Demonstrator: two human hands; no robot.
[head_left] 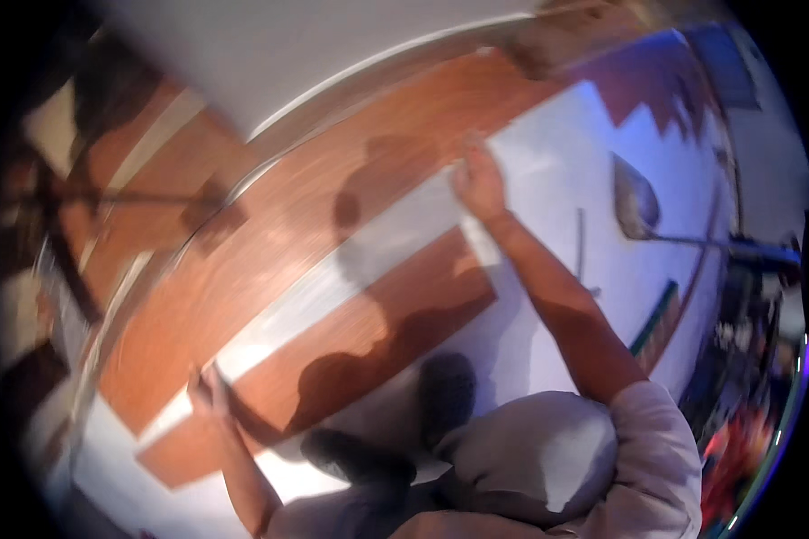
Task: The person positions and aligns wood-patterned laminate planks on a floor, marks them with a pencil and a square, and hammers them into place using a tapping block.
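Observation:
Orange-brown planks [422, 126] lie on a white floor covering [548, 171], with a long pale strip [351, 260] between the upper rows and a shorter plank [386, 314]. My left hand [208, 391] has bent fingers at the lower-left end of that strip. My right hand [479, 180], arm outstretched, is curled at the strip's upper-right end. Motion blur hides what exactly the fingers grip. My shadow falls across the planks.
A long-handled metal tool [635, 202] lies to the right, near a green-edged bar [652, 319]. A pale wall or panel [360, 45] borders the planks at the top. Brown pieces [126, 153] are at the left, and blurred clutter [737, 422] at the lower right.

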